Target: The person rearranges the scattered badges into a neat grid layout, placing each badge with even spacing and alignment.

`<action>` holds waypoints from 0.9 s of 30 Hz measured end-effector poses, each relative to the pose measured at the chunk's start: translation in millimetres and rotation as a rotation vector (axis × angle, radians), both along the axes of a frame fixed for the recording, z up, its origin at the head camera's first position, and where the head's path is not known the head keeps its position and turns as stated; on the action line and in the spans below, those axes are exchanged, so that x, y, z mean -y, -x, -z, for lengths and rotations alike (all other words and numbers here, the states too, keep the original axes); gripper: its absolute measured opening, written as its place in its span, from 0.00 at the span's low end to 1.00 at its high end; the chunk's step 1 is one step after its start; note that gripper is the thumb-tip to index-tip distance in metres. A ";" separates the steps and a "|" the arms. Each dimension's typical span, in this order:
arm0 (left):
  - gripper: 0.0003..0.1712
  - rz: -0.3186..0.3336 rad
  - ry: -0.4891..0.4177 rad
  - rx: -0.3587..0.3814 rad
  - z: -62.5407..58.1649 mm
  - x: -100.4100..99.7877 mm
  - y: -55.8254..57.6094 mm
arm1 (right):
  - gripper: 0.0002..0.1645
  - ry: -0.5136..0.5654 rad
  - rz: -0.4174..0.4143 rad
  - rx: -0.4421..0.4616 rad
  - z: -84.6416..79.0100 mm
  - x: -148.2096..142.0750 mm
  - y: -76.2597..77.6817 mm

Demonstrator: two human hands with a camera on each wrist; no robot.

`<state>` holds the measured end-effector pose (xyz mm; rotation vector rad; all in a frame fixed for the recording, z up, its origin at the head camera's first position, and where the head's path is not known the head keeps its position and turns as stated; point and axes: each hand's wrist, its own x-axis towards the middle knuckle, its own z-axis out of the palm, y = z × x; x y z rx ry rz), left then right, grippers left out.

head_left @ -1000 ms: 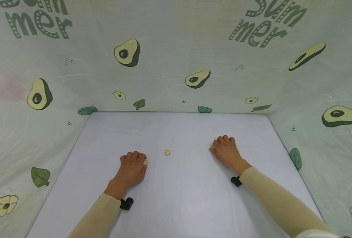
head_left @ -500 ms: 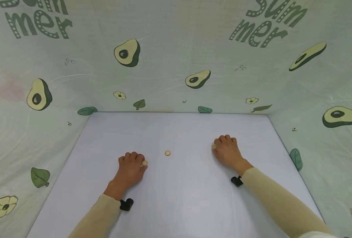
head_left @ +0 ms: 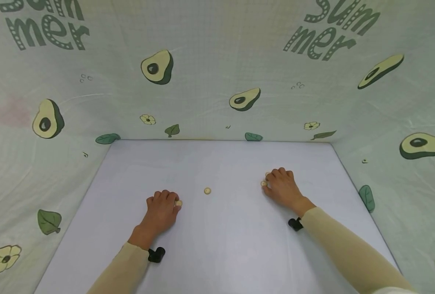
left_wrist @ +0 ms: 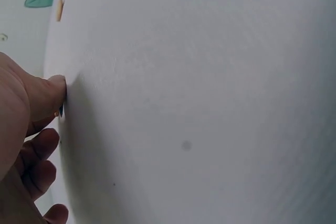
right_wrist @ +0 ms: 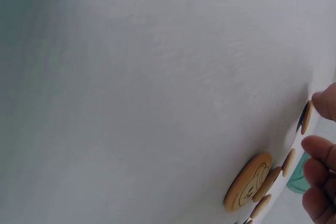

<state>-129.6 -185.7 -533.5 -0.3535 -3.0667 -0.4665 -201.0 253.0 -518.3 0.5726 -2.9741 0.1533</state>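
Observation:
On the left of the white tabletop, my left hand (head_left: pixel 161 212) pinches a small round wooden disc (head_left: pixel 178 203) between thumb and index finger. The left wrist view shows its thumb (left_wrist: pixel 54 88) over the disc's edge, with the other fingers curled below. Farther right, my right hand (head_left: pixel 283 188) has thumb and index finger at the edges of another wooden disc (head_left: pixel 263 183). A second disc (head_left: pixel 267 174) lies just beyond it, beside the fingertips. Between the hands lies a single disc (head_left: pixel 207 190). In the right wrist view, the nearest disc (right_wrist: pixel 248 182) bears a line-drawn animal face.
The white tabletop (head_left: pixel 217 249) is bounded at back and sides by hanging cloth (head_left: pixel 203 61) printed with avocados, leaves and flowers. A black wrist camera sits on the left wrist (head_left: pixel 156 255) and another on the right (head_left: pixel 295 224). Several discs lie in a row in the right wrist view.
My right hand has shifted slightly right, and its thumb and the disc beside it show more plainly. My left hand keeps its pinch and has barely moved. The middle disc stays put.

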 end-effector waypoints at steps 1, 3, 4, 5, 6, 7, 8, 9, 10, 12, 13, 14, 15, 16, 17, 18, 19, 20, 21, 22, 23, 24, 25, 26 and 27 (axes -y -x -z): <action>0.10 -0.005 0.000 0.006 0.0 0.0 0.1 | 0.20 0.001 -0.001 0.001 0.5 -0.2 0.4; 0.11 -0.013 0.003 0.020 0.3 -0.2 0.5 | 0.18 0.006 -0.006 0.013 1.1 0.0 1.6; 0.11 -0.017 0.002 0.026 0.4 -0.4 0.7 | 0.17 0.010 -0.011 0.021 1.2 0.3 2.1; 0.12 -0.021 0.003 0.032 0.6 -0.4 0.9 | 0.16 0.015 -0.016 0.028 1.3 0.4 2.6; 0.12 -0.024 0.002 0.036 0.7 -0.5 1.1 | 0.15 0.022 -0.018 0.036 1.3 0.5 3.0; 0.12 -0.026 0.000 0.038 0.7 -0.6 1.1 | 0.16 0.030 -0.018 0.040 1.2 0.5 3.2; 0.12 -0.026 -0.003 0.038 0.7 -0.8 1.2 | 0.17 0.037 -0.013 0.046 0.8 0.5 3.3; 0.11 -0.026 -0.007 0.038 0.5 -0.9 1.2 | 0.18 0.041 -0.004 0.048 0.4 0.6 3.2; 0.11 -0.025 -0.009 0.036 0.4 -1.0 1.1 | 0.18 0.042 0.003 0.048 0.1 0.5 3.1; 0.10 -0.024 -0.010 0.033 0.1 -1.3 0.8 | 0.18 0.043 0.014 0.049 -0.2 0.8 3.0; 0.09 -0.023 -0.011 0.031 -0.2 -1.4 0.6 | 0.17 0.040 0.015 0.050 -0.2 1.0 3.1; 0.09 -0.023 -0.012 0.030 -0.6 -1.5 0.4 | 0.17 0.037 0.012 0.050 -0.2 1.2 3.3; 0.09 -0.024 -0.011 0.030 -1.0 -1.6 0.1 | 0.16 0.031 0.007 0.049 -0.1 1.5 3.5; 0.09 -0.025 -0.011 0.032 -1.4 -1.7 0.0 | 0.15 0.027 0.003 0.050 0.0 1.7 3.7; 0.09 -0.027 -0.012 0.033 -1.8 -1.8 -0.2 | 0.14 0.025 -0.002 0.049 0.1 1.8 3.9; 0.09 -0.028 -0.013 0.036 -2.1 -1.9 -0.3 | 0.14 0.022 -0.003 0.048 0.0 2.0 4.2; 0.09 -0.028 -0.014 0.038 -2.4 -2.1 -0.4 | 0.14 0.022 -0.002 0.047 0.0 2.0 4.4; 0.09 -0.030 -0.015 0.042 -2.4 -2.1 -0.4 | 0.14 0.023 -0.001 0.045 -0.2 2.1 4.7; 0.09 -0.031 -0.015 0.044 -2.5 -2.2 -0.4 | 0.14 0.024 0.001 0.044 -0.3 2.2 5.0; 0.10 -0.031 -0.016 0.045 -2.6 -2.2 -0.3 | 0.13 0.029 0.002 0.045 -0.4 2.3 5.4; 0.10 -0.032 -0.016 0.046 -2.4 -2.1 -0.3 | 0.13 0.031 0.002 0.043 -0.3 2.3 5.8; 0.10 -0.032 -0.017 0.046 -2.4 -2.0 -0.3 | 0.13 0.036 0.001 0.044 -0.2 2.5 6.2; 0.10 -0.032 -0.018 0.046 -2.3 -2.1 -0.2 | 0.13 0.041 -0.001 0.042 0.2 2.5 6.4; 0.10 -0.032 -0.019 0.044 -2.0 -2.1 -0.1 | 0.12 0.041 -0.006 0.038 1.0 2.5 6.5; 0.10 -0.032 -0.021 0.043 -1.8 -2.3 -0.1 | 0.12 0.040 -0.011 0.033 1.6 2.4 6.7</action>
